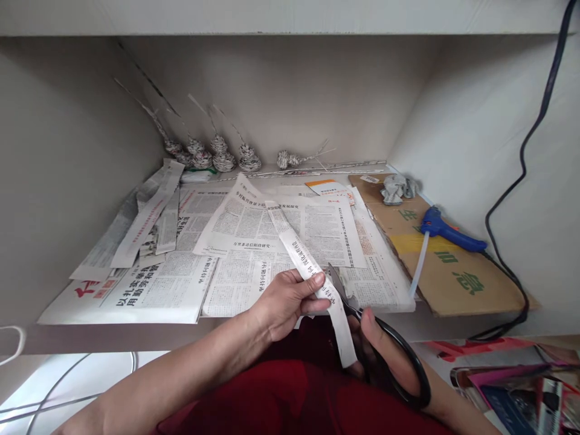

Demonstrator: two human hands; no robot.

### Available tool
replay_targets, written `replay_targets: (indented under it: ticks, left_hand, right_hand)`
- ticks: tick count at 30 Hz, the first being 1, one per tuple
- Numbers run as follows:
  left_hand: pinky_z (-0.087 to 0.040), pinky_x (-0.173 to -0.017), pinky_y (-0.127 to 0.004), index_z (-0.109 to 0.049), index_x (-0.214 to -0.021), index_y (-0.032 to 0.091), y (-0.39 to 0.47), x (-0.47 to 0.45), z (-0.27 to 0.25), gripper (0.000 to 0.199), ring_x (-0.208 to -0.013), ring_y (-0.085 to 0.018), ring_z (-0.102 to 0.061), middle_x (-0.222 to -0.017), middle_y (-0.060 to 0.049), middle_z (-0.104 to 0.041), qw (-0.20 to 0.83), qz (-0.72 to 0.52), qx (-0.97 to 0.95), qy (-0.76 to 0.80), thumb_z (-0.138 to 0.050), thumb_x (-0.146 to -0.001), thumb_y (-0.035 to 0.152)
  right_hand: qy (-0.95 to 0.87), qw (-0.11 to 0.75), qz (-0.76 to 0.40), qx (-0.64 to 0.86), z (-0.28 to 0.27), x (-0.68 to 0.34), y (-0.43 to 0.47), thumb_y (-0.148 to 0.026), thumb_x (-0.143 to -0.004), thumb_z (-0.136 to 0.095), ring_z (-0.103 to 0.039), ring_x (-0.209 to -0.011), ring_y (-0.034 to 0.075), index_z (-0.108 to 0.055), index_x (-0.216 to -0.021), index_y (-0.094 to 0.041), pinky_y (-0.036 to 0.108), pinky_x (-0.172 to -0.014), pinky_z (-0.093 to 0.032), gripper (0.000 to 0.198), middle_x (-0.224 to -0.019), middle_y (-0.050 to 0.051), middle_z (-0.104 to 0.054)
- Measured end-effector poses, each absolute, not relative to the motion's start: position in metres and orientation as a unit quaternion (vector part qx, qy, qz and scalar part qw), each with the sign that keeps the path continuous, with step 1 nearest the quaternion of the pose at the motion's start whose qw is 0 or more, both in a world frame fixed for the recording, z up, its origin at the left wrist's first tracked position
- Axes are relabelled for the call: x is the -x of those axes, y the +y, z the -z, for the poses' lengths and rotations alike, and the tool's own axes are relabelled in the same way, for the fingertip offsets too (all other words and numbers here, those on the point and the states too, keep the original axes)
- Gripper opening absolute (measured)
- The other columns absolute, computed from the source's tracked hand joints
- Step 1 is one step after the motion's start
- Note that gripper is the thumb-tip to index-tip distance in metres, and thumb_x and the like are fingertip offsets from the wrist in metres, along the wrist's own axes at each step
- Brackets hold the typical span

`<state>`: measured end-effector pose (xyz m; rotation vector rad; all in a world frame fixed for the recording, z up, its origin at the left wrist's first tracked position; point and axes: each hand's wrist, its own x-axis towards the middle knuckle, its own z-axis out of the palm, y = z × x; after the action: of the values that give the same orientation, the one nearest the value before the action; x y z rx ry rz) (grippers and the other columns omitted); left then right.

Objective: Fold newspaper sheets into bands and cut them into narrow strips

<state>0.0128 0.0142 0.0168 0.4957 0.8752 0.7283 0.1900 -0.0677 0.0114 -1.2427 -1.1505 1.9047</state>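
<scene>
My left hand (290, 299) pinches a long strip of newspaper (294, 251) between thumb and fingers, just off the shelf's front edge. The strip slants from the newspaper sheets down toward my lap, its lower end hanging free. Black-handled scissors (392, 338) are in my right hand (385, 350), with the fingers through the loops. Their blades point up and away, beside the strip and close to my left fingertips; whether they touch the paper I cannot tell. Beneath the strip lie printed newspaper sheets (312, 229).
Several woven paper gourd shapes (220, 154) stand along the back wall. Cut newspaper strips (147, 223) are piled at left. On the right, a cardboard piece (421, 266) bears a blue glue gun (453, 232) and crumpled grey cloth (399, 188). A black cable (521, 163) hangs along the right wall.
</scene>
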Motion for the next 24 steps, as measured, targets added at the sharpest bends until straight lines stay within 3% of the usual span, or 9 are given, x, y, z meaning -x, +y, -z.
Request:
replay_targets:
  ticks: [8,14,18,20,24]
  left_hand:
    - [-0.059,-0.068,-0.012,-0.077,-0.081,0.009,0.014,-0.016,-0.014,0.003,-0.068,-0.007,-0.071,-0.08,-0.006,-0.075,0.805,-0.369,-0.218,0.41,-0.079,-0.081,0.011]
    - [-0.063,-0.064,-0.019,-0.075,-0.101,0.012,0.019,-0.014,-0.015,0.013,-0.073,-0.013,-0.074,-0.093,-0.008,-0.077,0.801,-0.37,-0.228,0.413,-0.066,-0.094,0.019]
    - [-0.062,-0.06,-0.017,-0.075,-0.095,0.006,0.016,-0.016,-0.014,0.012,-0.072,-0.015,-0.074,-0.09,-0.014,-0.077,0.81,-0.344,-0.25,0.404,-0.069,-0.091,0.014]
    - [-0.061,-0.06,-0.016,-0.075,-0.094,0.006,0.013,-0.017,-0.013,0.011,-0.072,-0.014,-0.074,-0.089,-0.014,-0.077,0.813,-0.338,-0.257,0.399,-0.071,-0.089,0.014]
    - [-0.059,-0.06,-0.015,-0.076,-0.092,0.006,0.012,-0.017,-0.01,0.012,-0.07,-0.013,-0.073,-0.087,-0.012,-0.077,0.813,-0.34,-0.26,0.395,-0.076,-0.085,0.016]
  right_hand:
    - [-0.492,0.261,-0.653,0.513,-0.016,-0.198,-0.076,-0.084,-0.087,-0.037,-0.035,-0.05,0.012,-0.045,-0.068,-0.024,0.028,-0.047,-0.025,0.063,-0.055,-0.004,-0.041]
    - [-0.493,0.249,-0.648,0.525,-0.015,-0.203,-0.076,-0.081,-0.09,-0.034,-0.035,-0.049,0.012,-0.048,-0.073,-0.023,0.028,-0.048,-0.026,0.062,-0.052,-0.005,-0.042]
    - [-0.481,0.295,-0.635,0.528,-0.011,-0.206,-0.072,-0.076,-0.091,-0.042,-0.051,-0.066,0.02,-0.062,-0.087,-0.022,0.035,-0.069,-0.045,0.057,-0.069,0.001,-0.058]
    - [-0.479,0.316,-0.634,0.518,-0.007,-0.206,-0.069,-0.073,-0.093,-0.043,-0.053,-0.072,0.022,-0.067,-0.097,-0.023,0.039,-0.081,-0.047,0.056,-0.074,0.002,-0.061]
    - [-0.496,0.322,-0.639,0.491,-0.003,-0.204,-0.065,-0.068,-0.098,-0.036,-0.056,-0.074,0.023,-0.07,-0.111,-0.024,0.041,-0.087,-0.047,0.057,-0.08,0.003,-0.065]
